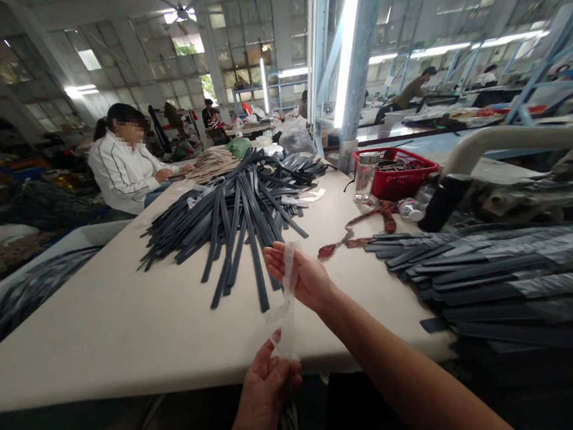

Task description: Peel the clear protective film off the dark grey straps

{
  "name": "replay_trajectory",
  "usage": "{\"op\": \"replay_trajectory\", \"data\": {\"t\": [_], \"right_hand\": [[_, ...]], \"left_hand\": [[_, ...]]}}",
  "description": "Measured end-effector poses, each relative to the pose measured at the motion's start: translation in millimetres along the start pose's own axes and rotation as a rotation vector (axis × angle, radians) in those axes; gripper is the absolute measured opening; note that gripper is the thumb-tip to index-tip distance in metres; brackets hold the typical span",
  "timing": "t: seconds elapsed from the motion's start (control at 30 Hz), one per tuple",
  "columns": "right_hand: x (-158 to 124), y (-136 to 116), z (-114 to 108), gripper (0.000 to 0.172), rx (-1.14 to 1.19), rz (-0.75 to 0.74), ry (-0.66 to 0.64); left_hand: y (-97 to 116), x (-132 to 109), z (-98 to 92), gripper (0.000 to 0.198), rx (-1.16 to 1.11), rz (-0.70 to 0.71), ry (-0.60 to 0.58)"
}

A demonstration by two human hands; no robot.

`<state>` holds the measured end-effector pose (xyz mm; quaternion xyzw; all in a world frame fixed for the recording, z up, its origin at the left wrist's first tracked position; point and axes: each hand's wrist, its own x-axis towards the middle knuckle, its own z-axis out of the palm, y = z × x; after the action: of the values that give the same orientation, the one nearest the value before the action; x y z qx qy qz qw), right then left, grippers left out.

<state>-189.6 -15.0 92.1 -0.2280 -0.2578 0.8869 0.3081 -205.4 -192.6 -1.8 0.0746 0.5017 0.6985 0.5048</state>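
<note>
A thin see-through plastic strip point(287, 295) runs between my two hands above the near edge of the pale table point(121, 321). My left hand point(266, 390), low at the table's edge, pinches the strip's lower end with closed fingers. My right hand point(299, 273) lies palm up above the table, fingers stretched out, and the strip passes over its palm. A heap of dark grey flat straps point(230, 220) lies just beyond my right hand.
A second stack of dark straps point(501, 281) fills the right side, by a sewing machine point(536, 170). A red basket point(395, 171), a glass jar point(365, 176) and a reddish strap point(360, 228) sit behind. A seated person in white point(125, 167) works at the far left.
</note>
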Motion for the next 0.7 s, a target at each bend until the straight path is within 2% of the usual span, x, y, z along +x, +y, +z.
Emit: {"op": "replay_trajectory", "data": {"t": [0.13, 0.27, 0.33, 0.43, 0.53, 0.63, 0.7], "right_hand": [[11, 1, -3, 0.016, -0.042, -0.041, 0.028], [27, -4, -4, 0.010, -0.099, -0.081, 0.042], [38, -4, 1, 0.009, -0.137, -0.086, 0.029], [52, 7, 20, 0.012, -0.227, -0.059, -0.035], [58, 35, 54, 0.020, -0.366, 0.025, -0.211], [49, 74, 93, 0.027, -0.548, 0.159, -0.500], [36, 101, 115, 0.027, -0.687, 0.260, -0.715]], "left_hand": [[-3, -4, -11.6, 0.080, 0.172, 0.139, 0.073], [-6, -10, -31.6, 0.086, 0.328, 0.270, 0.069], [-9, -12, -41.1, 0.081, 0.343, 0.219, 0.027], [-16, -12, -48.5, 0.057, 0.329, 0.028, -0.069], [-22, -9, -46.2, 0.049, 0.265, -0.149, -0.106], [-22, -9, -41.8, 0.051, 0.154, -0.283, -0.131], [-16, -13, -42.8, 0.044, 0.202, -0.321, -0.156]]}}
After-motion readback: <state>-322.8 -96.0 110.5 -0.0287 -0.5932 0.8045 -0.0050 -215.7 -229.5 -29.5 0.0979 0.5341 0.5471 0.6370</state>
